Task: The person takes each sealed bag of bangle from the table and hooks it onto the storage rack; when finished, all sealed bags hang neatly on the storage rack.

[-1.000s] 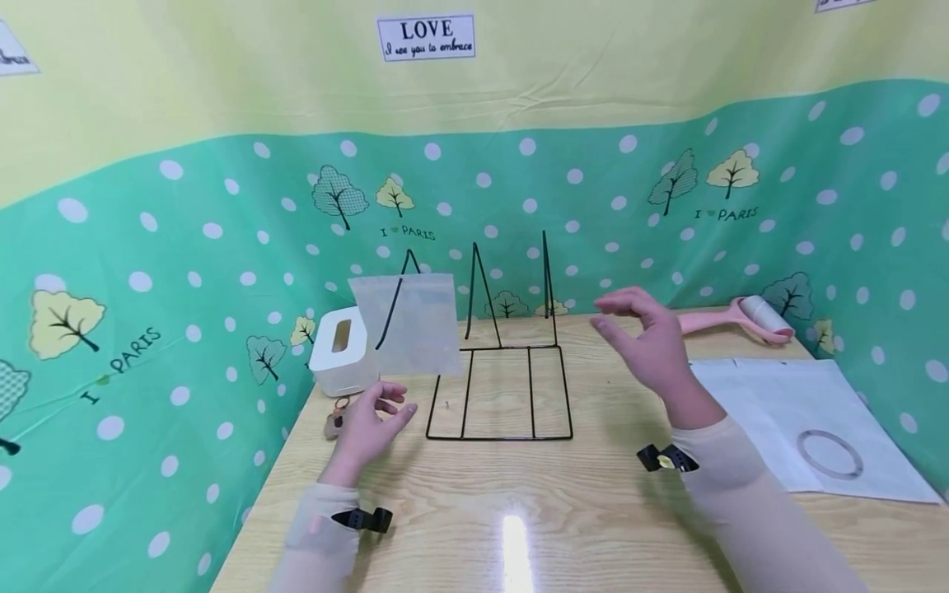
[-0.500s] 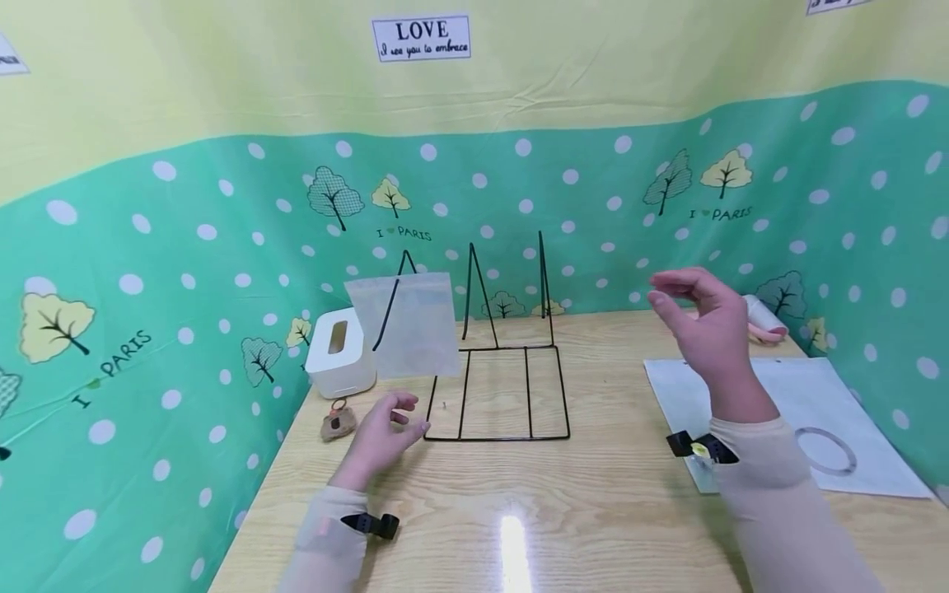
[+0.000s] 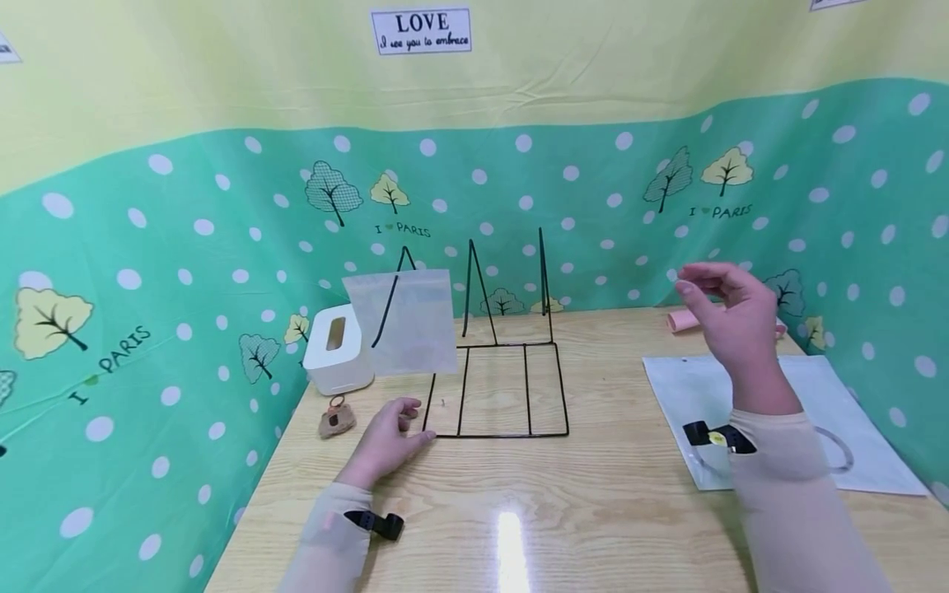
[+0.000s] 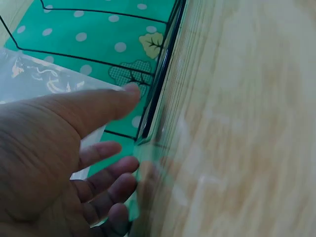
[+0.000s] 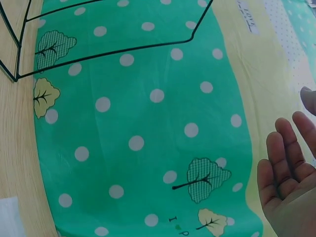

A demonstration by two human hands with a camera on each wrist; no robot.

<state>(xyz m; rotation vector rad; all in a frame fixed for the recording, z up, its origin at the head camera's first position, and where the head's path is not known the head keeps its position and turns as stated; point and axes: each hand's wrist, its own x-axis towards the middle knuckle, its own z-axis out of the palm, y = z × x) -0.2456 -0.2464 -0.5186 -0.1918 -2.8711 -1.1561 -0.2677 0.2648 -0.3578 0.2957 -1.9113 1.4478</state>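
Black wire rack (image 3: 495, 344), frame centre, three peaked uprights (image 3: 470, 243); translucent pouch (image 3: 408, 325) at leftmost. Left hand (image 3: 388, 436) by lower-left corner, right hand (image 3: 734, 317) frame right, both relaxed, empty.

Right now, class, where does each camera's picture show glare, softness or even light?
Head view: a bright white glare streak on the near tabletop; left wrist view: pale glints on the translucent sheet, wood grain soft and smeared; right wrist view: patterned cloth fairly evenly lit.

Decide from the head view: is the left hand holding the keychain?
No: the keychain lies on the table, apart from the left hand, which is at a corner of the rack.
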